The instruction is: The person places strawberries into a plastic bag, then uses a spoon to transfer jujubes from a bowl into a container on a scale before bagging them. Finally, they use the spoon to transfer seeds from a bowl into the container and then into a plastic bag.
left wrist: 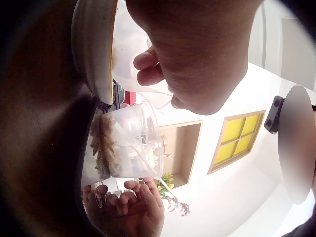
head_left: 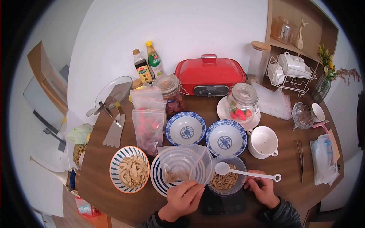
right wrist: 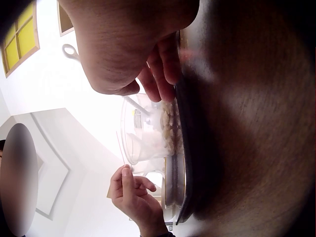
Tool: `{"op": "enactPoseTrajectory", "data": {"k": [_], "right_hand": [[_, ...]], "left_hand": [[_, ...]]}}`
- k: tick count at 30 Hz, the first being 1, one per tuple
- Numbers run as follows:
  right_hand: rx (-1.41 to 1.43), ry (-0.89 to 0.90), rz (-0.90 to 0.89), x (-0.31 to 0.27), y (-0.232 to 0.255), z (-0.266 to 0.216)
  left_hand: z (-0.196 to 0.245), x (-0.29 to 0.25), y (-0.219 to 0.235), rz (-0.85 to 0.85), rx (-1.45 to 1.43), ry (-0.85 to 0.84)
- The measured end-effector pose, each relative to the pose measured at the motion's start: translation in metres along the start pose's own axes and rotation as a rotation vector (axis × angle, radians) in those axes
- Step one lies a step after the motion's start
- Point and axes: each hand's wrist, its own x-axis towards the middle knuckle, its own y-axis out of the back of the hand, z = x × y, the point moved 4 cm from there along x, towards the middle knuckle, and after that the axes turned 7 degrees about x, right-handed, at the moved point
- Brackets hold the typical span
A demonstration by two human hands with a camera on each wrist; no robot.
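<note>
In the head view my left hand [head_left: 181,200] pinches the near edge of a clear plastic bag [head_left: 178,159], which lies over a blue-ringed plate [head_left: 156,178] and has a few pale pieces inside. Beside it a clear plastic tub [head_left: 237,186] of brown stick-like pieces [head_left: 223,181] stands on a black scale [head_left: 222,205]. A white slotted spoon [head_left: 247,173] rests across the tub, its handle reaching out to the right. My right hand [head_left: 264,190] is at the tub's right side under the handle, fingers loosely bent; in the right wrist view its fingertips [right wrist: 167,91] are by the tub wall.
Left of the plate is a striped bowl [head_left: 114,171] of pale slices. Behind are two blue-white bowls [head_left: 187,118], a white cup [head_left: 263,142], filled bags [head_left: 148,129], jars [head_left: 243,95] and a red cooker [head_left: 209,70]. Tongs [head_left: 301,163] and a bag pack [head_left: 323,159] lie right.
</note>
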Motion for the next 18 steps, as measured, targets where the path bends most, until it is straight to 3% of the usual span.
{"op": "enactPoseTrajectory", "data": {"k": [18], "right_hand": [[-0.033, -0.018, 0.011, 0.0005, 0.0006, 0.0014]], "left_hand": [[0.0, 0.0005, -0.0002, -0.008, -0.007, -0.003]]}}
